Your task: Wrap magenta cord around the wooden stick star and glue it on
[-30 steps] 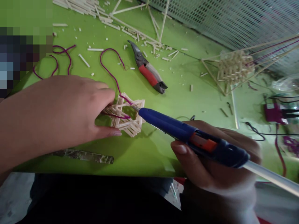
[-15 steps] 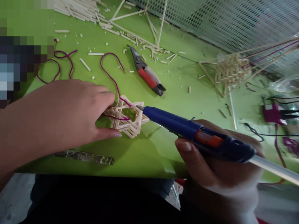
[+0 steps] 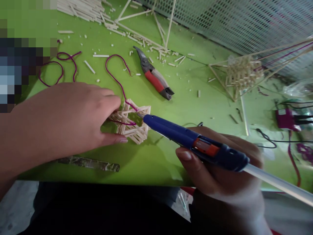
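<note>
on the green table [image 3: 156, 163], i see the blue glue gun [image 3: 181, 133] in the right hand [image 3: 227, 163], fingers wrapped round its handle. its long axis slants from lower right to upper left, nozzle pointing left at the star-shaped stick frame [image 3: 133, 132], clear glue stick [image 3: 278, 181] trailing out behind. the red-handled pruners [image 3: 156, 80] lie above, blades toward the upper left. the left hand [image 3: 70, 114], half curled, pinches the frame's left side between thumb and fingers. purple cord [image 3: 114, 76] curves up from the frame's top.
</note>
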`<move>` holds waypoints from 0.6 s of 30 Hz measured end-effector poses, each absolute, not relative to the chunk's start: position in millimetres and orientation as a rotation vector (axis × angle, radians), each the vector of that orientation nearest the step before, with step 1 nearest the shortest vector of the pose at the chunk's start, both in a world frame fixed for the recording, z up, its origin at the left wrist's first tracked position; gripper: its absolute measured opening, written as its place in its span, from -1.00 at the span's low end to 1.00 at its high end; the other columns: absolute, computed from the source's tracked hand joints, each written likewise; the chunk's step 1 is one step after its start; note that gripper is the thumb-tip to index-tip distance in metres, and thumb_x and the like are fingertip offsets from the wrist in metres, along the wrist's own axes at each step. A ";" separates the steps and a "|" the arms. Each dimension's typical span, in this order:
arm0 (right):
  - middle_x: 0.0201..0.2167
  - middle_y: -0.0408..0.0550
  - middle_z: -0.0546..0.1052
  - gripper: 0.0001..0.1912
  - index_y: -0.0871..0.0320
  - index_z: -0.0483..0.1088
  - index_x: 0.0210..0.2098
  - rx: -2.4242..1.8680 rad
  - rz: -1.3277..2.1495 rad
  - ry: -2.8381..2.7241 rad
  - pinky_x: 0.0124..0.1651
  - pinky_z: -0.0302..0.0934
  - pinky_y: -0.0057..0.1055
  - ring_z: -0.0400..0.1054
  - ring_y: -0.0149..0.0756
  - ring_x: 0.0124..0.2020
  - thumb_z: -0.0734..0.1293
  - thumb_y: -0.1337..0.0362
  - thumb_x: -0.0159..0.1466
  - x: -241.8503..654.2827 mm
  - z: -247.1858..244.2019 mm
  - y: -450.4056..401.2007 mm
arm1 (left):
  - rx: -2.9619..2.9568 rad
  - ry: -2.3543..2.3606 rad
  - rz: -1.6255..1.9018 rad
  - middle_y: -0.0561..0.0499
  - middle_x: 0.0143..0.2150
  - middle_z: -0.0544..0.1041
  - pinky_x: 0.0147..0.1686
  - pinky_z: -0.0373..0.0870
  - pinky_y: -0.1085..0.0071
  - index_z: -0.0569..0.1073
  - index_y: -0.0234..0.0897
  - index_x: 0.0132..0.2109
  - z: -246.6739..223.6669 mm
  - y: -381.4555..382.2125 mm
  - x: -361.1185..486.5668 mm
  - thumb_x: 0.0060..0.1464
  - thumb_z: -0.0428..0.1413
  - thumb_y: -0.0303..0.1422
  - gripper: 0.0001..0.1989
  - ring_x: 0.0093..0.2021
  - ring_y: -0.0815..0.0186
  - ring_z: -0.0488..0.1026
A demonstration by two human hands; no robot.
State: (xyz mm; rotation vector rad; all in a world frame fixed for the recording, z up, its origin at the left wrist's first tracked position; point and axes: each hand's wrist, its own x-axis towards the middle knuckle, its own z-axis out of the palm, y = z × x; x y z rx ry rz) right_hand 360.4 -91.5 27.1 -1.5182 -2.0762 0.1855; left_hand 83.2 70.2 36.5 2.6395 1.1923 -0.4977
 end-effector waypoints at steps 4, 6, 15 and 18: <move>-0.40 -0.22 0.65 -0.88 -0.03 0.62 0.02 -1.498 0.211 -2.074 -0.53 0.29 -0.39 0.40 -0.40 -0.59 0.57 0.15 0.57 361.3 26.3 -92.0 | 2.626 1.199 -0.462 -0.06 -0.17 0.60 -0.20 0.53 0.05 0.60 -0.09 -0.07 31.8 70.6 78.1 0.13 0.34 0.50 -0.26 -0.26 -0.01 0.62; -0.38 -0.23 0.67 -0.88 -0.03 0.63 0.02 -1.504 0.218 -2.070 -0.50 0.34 -0.41 0.43 -0.41 -0.58 0.58 0.15 0.57 361.7 26.1 -92.7 | 2.647 1.171 -0.397 -0.05 -0.20 0.57 -0.13 0.58 0.00 0.60 -0.09 -0.08 28.9 70.8 74.0 0.14 0.31 0.50 -0.26 -0.27 0.01 0.61; -0.39 -0.23 0.68 -0.84 -0.05 0.65 -0.03 -1.568 0.208 -2.007 -0.52 0.31 -0.35 0.43 -0.37 -0.58 0.62 0.09 0.52 360.2 27.0 -92.5 | 2.719 1.116 -0.343 -0.07 -0.25 0.65 -0.40 0.35 0.14 0.57 -0.09 -0.12 29.0 71.8 73.0 0.16 0.37 0.46 -0.31 -0.39 0.11 0.54; -0.37 -0.21 0.69 -0.88 -0.06 0.66 0.00 -1.587 0.204 -1.971 -0.54 0.24 -0.33 0.41 -0.35 -0.57 0.60 0.10 0.55 362.1 25.3 -96.6 | 2.705 1.131 -0.343 -0.04 -0.26 0.66 -0.29 0.47 0.13 0.59 -0.10 -0.10 29.6 72.4 74.0 0.14 0.35 0.49 -0.27 -0.37 0.11 0.57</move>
